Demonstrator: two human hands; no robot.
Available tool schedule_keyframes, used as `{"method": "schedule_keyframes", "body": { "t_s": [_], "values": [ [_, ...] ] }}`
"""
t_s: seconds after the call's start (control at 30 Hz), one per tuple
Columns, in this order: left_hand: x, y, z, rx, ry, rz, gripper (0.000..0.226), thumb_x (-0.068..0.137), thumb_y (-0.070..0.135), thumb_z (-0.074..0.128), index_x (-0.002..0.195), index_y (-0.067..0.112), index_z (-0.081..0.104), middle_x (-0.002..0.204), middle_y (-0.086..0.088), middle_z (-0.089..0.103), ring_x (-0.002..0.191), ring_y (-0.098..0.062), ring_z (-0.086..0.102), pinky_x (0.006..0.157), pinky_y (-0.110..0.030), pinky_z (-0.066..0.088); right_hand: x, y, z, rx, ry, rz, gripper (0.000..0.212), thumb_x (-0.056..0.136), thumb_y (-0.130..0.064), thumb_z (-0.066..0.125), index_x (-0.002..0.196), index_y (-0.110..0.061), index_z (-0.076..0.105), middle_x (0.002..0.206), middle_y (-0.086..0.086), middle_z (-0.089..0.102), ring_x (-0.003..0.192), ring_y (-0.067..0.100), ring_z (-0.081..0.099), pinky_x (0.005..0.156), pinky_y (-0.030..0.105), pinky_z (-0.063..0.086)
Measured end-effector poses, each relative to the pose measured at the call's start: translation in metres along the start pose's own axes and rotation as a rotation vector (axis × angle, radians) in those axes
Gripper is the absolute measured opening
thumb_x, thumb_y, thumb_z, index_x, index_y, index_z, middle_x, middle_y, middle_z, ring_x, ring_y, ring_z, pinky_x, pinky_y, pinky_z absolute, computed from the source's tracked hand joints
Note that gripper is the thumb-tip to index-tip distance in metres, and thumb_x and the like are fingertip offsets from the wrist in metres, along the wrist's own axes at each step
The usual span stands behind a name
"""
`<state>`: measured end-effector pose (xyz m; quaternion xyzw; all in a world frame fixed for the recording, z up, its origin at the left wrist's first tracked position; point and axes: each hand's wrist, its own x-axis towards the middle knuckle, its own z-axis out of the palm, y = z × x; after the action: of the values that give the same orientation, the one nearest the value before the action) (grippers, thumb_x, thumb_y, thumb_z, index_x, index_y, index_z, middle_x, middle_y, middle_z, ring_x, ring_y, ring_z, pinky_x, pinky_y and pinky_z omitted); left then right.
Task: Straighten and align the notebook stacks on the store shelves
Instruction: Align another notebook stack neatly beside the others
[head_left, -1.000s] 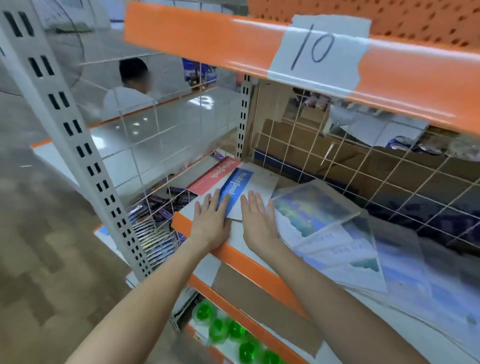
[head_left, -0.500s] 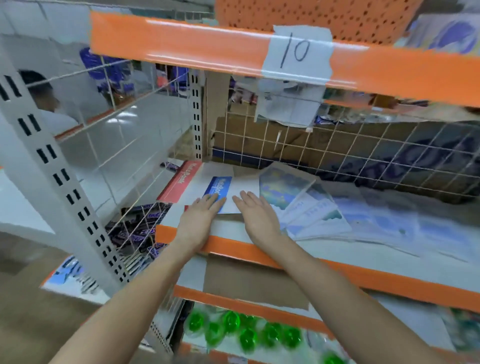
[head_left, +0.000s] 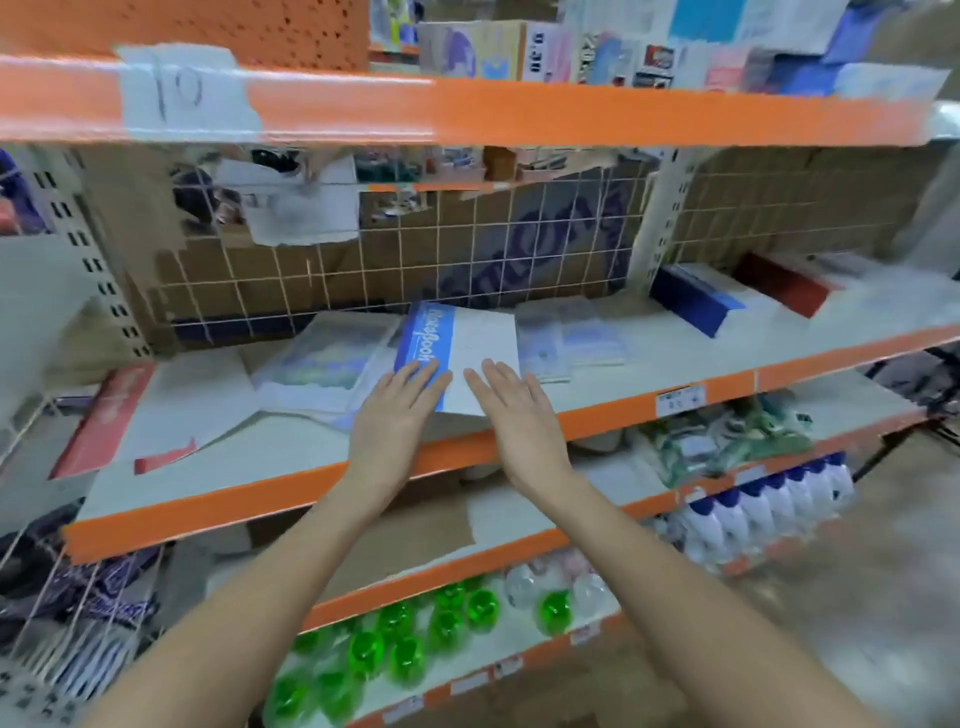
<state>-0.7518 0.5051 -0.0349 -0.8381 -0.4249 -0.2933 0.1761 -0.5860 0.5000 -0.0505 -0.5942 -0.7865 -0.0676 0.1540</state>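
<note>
Because the blue-banded notebook (head_left: 457, 353) lies with its near corner out over the orange front lip of the shelf (head_left: 291, 488), any uneven push could tip it off the edge or skew it further; that is a judgement from its present position. It also sits partly over the loose plastic-sleeved notebooks (head_left: 322, 364) to its left, which look slippery, so pressure from above may drag them along and spread the disorder instead of squaring the pile. A red-banded notebook (head_left: 156, 410) lies crooked further left on the same shelf, well apart from the hands.

Left hand (head_left: 397, 410): flat, fingers straight and close together, fingertips resting on the blue band at the notebook's near edge. Right hand (head_left: 514, 410): likewise flat and extended, fingers on the white part of the cover. Neither hand grips anything; both merely press or rest on the cover.
</note>
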Motion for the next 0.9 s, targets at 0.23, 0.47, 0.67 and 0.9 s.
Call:
{"method": "schedule_keyframes", "body": {
  "t_s": [0.23,0.47,0.67,0.9],
  "values": [
    [0.071,0.103,0.05,-0.126,0.009,0.127,0.042,0.064,-0.012,0.065,0.105,-0.006,0.068,0.107,-0.024,0.067,0.093,-0.043,0.065,0.074,-0.061,0.05,-0.049,0.124,-0.026,-0.072,0.042,0.154,0.071,0.091,0.001,0.036,0.152,-0.021,0.007,0.16,0.005,0.008,0.147,0.017,0.006,0.116,0.035,-0.003],
    [0.151,0.237,0.118,-0.135,0.074,0.233,0.034,0.077,0.006,0.052,0.104,0.0,0.07,0.106,-0.018,0.069,0.093,-0.036,0.068,0.074,-0.053,0.053,-0.1,0.286,-0.057,-0.134,0.035,0.216,0.07,0.092,-0.001,0.034,0.152,-0.02,0.005,0.16,0.005,0.006,0.146,0.017,0.006,0.115,0.035,-0.002],
    [0.207,0.323,0.163,-0.154,0.093,0.236,0.04,0.062,-0.006,0.066,0.1,0.001,0.072,0.103,-0.016,0.071,0.09,-0.033,0.069,0.073,-0.053,0.055,-0.12,0.394,-0.072,-0.146,-0.009,0.217,0.075,0.091,-0.002,0.043,0.152,-0.021,0.004,0.16,0.006,0.006,0.146,0.016,0.006,0.116,0.035,-0.006],
    [0.254,0.347,0.206,-0.135,0.057,0.183,0.046,0.06,-0.012,0.076,0.103,0.003,0.072,0.105,-0.013,0.07,0.095,-0.03,0.068,0.08,-0.052,0.054,-0.093,0.465,-0.055,-0.077,0.041,0.191,0.071,0.091,0.004,0.035,0.152,-0.021,0.01,0.159,0.006,0.013,0.146,0.017,0.011,0.116,0.035,-0.001]
  ]
}}
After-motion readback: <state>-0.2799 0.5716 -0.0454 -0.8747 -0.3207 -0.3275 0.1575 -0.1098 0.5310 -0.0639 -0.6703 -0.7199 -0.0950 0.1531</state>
